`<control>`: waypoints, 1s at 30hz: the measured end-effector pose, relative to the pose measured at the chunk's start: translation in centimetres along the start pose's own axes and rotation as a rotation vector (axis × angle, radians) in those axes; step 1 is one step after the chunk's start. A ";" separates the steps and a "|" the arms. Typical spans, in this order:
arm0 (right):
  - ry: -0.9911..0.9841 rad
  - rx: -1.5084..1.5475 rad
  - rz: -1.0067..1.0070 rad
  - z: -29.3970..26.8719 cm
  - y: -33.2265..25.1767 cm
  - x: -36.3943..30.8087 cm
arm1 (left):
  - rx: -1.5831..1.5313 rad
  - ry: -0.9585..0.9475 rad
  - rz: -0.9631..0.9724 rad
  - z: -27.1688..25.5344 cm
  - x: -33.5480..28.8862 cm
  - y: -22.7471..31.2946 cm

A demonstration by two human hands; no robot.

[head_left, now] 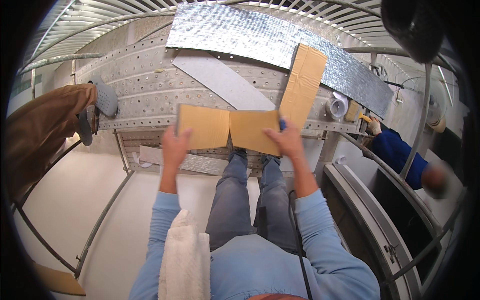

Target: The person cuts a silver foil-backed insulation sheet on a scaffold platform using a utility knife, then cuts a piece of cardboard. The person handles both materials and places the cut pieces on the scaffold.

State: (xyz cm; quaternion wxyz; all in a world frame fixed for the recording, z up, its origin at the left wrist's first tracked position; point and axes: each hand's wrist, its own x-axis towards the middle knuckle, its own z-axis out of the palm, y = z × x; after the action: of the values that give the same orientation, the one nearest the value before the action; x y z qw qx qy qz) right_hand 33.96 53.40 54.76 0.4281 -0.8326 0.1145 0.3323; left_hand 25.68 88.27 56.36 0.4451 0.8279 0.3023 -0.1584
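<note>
In front of my legs I hold a tan paper-faced board (202,127), creased or split near its middle, level between both hands. My left hand (175,147) grips its left end, with the thumb on the near face. My right hand (289,139) closes on the right end, and a small blue object (283,124), its kind unclear, shows at those fingers. Just beyond, a longer tan strip (306,80) lies slantwise over a silver foil-faced sheet (235,30). A grey flat strip (225,77) rests left of it.
I stand on perforated metal scaffold planks (137,85) with metal rails (107,225) around. A tape roll (336,106) and a yellow-handled brush (354,111) sit at the right. One person's brown-trousered leg (55,117) is at left; another person's blue sleeve (397,155) reaches in at right.
</note>
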 end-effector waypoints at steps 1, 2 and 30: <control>-0.045 0.157 0.009 -2.7 1.6 -0.2 | -0.227 -0.041 -0.107 -1.8 0.6 -1.0; -0.053 0.444 0.076 -4.9 3.2 -0.7 | -0.453 -0.136 -0.166 -3.1 0.6 -2.0; 0.225 0.709 0.192 -28.8 23.6 -4.5 | -0.707 0.039 -0.136 0.9 -4.1 -1.8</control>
State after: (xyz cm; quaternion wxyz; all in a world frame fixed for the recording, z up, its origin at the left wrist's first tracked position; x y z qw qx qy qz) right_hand 32.45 15.95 54.55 0.6410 -0.6497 0.3461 0.2175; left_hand 21.40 86.81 56.89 0.6865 0.6037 0.4013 -0.0574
